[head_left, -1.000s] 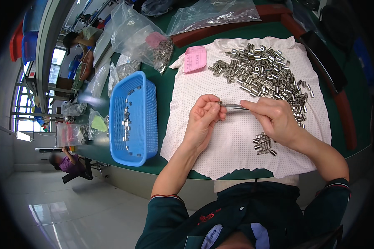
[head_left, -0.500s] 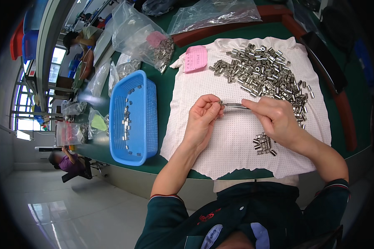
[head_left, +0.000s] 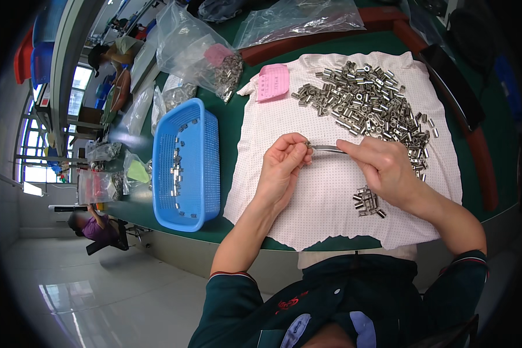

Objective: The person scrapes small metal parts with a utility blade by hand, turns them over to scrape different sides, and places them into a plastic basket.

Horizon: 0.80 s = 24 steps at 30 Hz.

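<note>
My left hand (head_left: 283, 168) pinches a small metal sleeve (head_left: 308, 145) between thumb and fingertips, above the white dotted cloth (head_left: 313, 203). In my right hand (head_left: 385, 168) is a slim metal tool (head_left: 329, 148), with the index finger stretched along it. The tool's narrow end meets the sleeve; its exact kind is hard to make out, and its rear is hidden in the hand. Beyond the right hand spreads a large heap of metal sleeves (head_left: 368, 104). A smaller group of sleeves (head_left: 366, 200) lies just below that hand.
Left of the cloth stands a blue plastic basket (head_left: 216, 168) with several sleeves inside. A pink slip (head_left: 272, 82) lies on the cloth's far left corner. Behind it sits a clear bag of parts (head_left: 226, 75). Brown-red edging (head_left: 482, 168) runs along the right side. Two people are farther off at left.
Hardly anything differs. The tool and the right fingertips have shifted very slightly against the sleeve; the left hand stays nearly in place.
</note>
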Each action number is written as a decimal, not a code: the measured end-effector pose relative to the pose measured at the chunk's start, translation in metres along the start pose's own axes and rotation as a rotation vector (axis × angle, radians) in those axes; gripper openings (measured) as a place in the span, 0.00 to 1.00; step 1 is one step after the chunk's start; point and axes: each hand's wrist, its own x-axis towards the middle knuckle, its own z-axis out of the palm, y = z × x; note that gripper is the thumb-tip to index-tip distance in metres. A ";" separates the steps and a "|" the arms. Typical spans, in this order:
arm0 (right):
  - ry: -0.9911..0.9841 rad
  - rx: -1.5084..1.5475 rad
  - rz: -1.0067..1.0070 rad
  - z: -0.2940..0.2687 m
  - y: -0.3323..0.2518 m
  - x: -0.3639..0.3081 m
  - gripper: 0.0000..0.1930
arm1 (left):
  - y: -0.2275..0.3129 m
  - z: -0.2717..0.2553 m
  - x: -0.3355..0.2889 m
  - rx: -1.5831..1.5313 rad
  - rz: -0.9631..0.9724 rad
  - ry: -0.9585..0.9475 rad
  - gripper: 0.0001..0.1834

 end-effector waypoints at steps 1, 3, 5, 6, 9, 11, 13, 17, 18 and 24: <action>0.014 -0.006 0.004 0.000 0.001 0.001 0.16 | 0.000 0.000 0.000 0.008 -0.001 0.001 0.07; 0.029 -0.014 0.007 0.000 0.001 0.001 0.16 | 0.000 0.001 0.000 0.035 0.026 0.011 0.07; 0.005 0.083 0.037 0.001 0.000 0.000 0.16 | -0.001 0.001 0.000 0.061 0.053 0.021 0.07; 0.005 0.082 0.038 0.001 0.000 0.000 0.16 | -0.002 0.002 0.000 0.090 0.081 0.017 0.07; 0.000 0.117 0.052 0.002 0.002 0.000 0.15 | -0.002 0.000 0.000 0.121 0.112 0.017 0.06; 0.023 -0.003 -0.008 0.001 0.002 0.000 0.16 | -0.002 0.000 -0.001 0.122 0.113 0.018 0.06; 0.037 -0.056 -0.048 0.002 0.004 0.001 0.16 | -0.002 -0.001 -0.001 0.074 0.053 0.035 0.08; 0.095 -0.305 -0.208 0.000 0.006 0.003 0.18 | 0.000 -0.002 -0.001 0.022 -0.012 0.026 0.08; 0.097 -0.304 -0.209 0.000 0.007 0.004 0.18 | 0.000 -0.004 -0.001 -0.001 -0.024 0.003 0.08; 0.155 -0.406 -0.334 -0.002 0.008 0.004 0.19 | 0.001 -0.005 0.001 -0.121 -0.126 -0.077 0.09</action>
